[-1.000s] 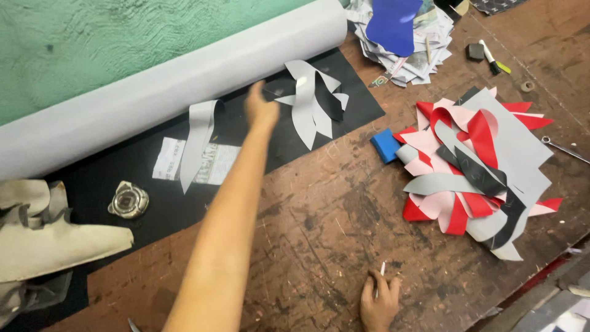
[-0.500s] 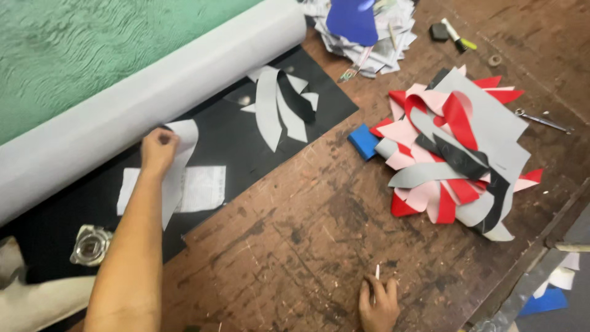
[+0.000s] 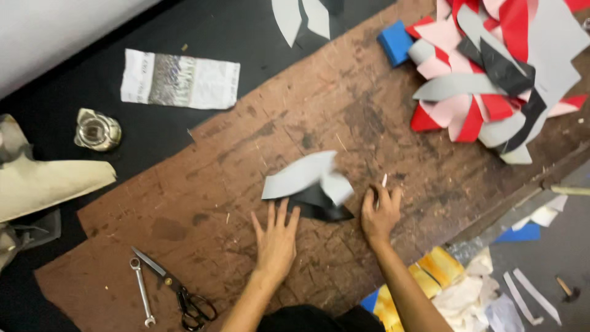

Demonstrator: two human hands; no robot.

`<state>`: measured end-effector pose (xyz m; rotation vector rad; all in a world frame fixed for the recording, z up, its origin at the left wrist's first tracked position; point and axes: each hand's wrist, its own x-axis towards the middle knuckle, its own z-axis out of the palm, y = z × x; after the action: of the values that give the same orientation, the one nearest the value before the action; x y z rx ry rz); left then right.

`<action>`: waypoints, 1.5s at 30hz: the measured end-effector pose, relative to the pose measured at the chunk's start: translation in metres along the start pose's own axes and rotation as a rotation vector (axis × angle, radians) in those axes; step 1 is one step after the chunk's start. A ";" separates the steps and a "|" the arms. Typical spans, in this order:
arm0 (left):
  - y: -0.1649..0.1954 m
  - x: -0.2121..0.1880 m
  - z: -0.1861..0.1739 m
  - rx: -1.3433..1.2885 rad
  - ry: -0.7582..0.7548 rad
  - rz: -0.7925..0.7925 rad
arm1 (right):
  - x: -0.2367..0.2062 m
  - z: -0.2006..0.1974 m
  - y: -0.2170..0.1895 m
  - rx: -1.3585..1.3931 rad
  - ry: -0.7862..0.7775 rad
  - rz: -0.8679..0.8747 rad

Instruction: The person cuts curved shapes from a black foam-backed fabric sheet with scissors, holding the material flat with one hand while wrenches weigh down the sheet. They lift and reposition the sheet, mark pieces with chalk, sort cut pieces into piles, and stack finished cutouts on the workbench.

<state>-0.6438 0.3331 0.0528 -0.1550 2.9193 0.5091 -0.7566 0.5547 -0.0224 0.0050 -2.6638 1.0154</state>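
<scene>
Near the worktop's (image 3: 203, 178) front edge, your left hand (image 3: 275, 238) lay flat, fingers spread, touching the grey and black cut pieces (image 3: 312, 187). Your right hand (image 3: 379, 212) pinched a small white stick (image 3: 384, 180) beside them. Scrap pile (image 3: 491, 80) sat at the far right corner.

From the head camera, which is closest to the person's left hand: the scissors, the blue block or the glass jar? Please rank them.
From the left hand:
1. Scissors, lower left on the bench.
2. Glass jar, far left on the black sheet.
3. Blue block, upper right by the scrap pile.
</scene>
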 end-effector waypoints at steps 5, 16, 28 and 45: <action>0.015 -0.052 0.028 -0.115 0.035 -0.049 | 0.000 -0.008 -0.008 0.040 -0.008 -0.067; -0.012 -0.039 0.035 -0.651 0.213 -0.424 | -0.025 -0.048 -0.029 -0.035 -0.416 -0.214; -0.095 -0.046 0.025 -0.965 0.696 -0.621 | -0.023 -0.054 -0.028 0.046 -0.460 -0.163; -0.122 -0.005 -0.041 -0.325 0.267 -0.223 | -0.028 -0.065 -0.045 0.093 -0.592 -0.212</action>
<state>-0.6291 0.2054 0.0521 -0.6287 2.9897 0.9881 -0.7081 0.5604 0.0452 0.6939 -3.0260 1.2093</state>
